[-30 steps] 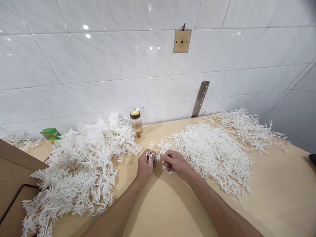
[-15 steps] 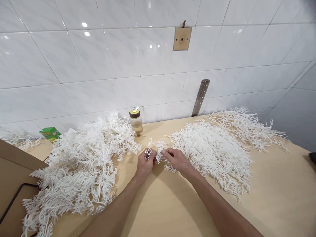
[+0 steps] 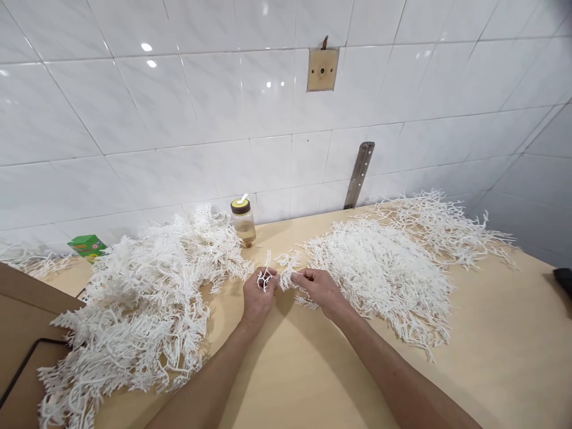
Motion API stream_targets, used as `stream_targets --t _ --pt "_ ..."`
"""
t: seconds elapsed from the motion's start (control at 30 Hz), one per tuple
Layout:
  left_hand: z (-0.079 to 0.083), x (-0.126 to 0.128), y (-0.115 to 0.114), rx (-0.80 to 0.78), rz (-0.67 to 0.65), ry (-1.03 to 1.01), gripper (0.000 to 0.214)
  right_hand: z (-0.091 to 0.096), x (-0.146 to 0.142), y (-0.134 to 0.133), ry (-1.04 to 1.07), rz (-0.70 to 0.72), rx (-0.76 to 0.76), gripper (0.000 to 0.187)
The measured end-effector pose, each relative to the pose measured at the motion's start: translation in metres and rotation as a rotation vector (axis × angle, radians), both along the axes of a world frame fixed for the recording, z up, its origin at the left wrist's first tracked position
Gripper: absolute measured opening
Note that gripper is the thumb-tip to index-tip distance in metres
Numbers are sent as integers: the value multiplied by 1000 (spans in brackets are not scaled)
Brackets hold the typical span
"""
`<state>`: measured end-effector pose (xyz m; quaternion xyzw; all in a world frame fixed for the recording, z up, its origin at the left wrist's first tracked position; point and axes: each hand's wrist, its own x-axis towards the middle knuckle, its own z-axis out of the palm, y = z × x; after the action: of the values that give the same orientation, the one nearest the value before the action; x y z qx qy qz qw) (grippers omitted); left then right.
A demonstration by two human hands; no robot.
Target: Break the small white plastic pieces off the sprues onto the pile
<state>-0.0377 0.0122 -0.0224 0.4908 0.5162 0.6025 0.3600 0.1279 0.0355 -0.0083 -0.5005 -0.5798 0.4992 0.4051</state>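
Note:
My left hand (image 3: 259, 295) is closed on a thin white branching sprig (image 3: 265, 279), whose twigs stick up past the thumb. Close beside it, my right hand (image 3: 319, 289) pinches the frond end of a white feathery sprig (image 3: 286, 275) between thumb and fingers. Whether both hands hold one and the same piece I cannot tell. To the left spreads a large heap of white branching sprigs (image 3: 147, 304). Another heap of white sprigs (image 3: 384, 274) lies just right of my right hand, with a looser pile of bare white twigs (image 3: 447, 229) behind it.
A jar with a dark and yellow lid (image 3: 243, 225) stands near the tiled wall. A green box (image 3: 87, 246) sits behind the left heap. A cardboard box (image 3: 31, 333) is at the left edge. A metal strip (image 3: 358, 176) leans on the wall; a black object (image 3: 563, 279) lies far right.
My hands have drawn slightly apart, the left one shifting a little left. The whole view has moved slightly, and the heaps look the same.

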Motion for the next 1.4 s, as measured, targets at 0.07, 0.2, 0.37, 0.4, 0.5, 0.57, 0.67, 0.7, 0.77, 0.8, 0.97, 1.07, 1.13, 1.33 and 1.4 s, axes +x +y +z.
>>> stream_targets --t 0.07,0.2,0.37,0.4,0.5,0.57,0.67,0.7,0.77,0.8,0.97,1.07,1.13,1.33,1.4 --pt "1 -3 2 27 42 0 22 3 0 0 -81 -49 37 32" --pt "5 -10 7 27 119 -66 24 4 1 0 -171 -26 71 33" --pt "6 -17 13 -19 165 -159 22 -1 2 2 32 -54 34 33" --pt "6 -17 14 -15 159 -153 23 -1 2 2 48 -100 37 34" --pt "8 -17 13 -1 120 -165 26 1 2 1 10 -190 76 35" --pt "10 -15 11 -30 61 -210 30 4 0 -2 -55 -161 131 35" --pt "13 -10 6 -92 -65 -253 33 5 -3 -6 -135 -82 230 31" --pt "14 -9 5 -98 -99 -248 33 4 -5 -6 -145 -76 255 30" --pt "14 -7 3 -95 -152 -206 34 0 -7 -6 -149 -84 301 28" --pt "14 -6 3 -97 -167 -174 35 -2 -7 -5 -150 -91 323 27" --pt "8 -5 6 -115 -142 -46 35 -4 -9 -6 -129 -70 396 25" --pt "4 -5 7 -87 -99 23 30 0 -10 -10 -74 -14 336 26" --pt "3 -5 5 -29 -54 88 25 3 -10 -11 -44 -4 254 30" --pt "8 0 -1 -93 -39 -8 32 7 -8 -10 -128 -40 126 31" --pt "9 0 0 -128 -65 -33 36 6 -8 -11 -158 -25 170 27"
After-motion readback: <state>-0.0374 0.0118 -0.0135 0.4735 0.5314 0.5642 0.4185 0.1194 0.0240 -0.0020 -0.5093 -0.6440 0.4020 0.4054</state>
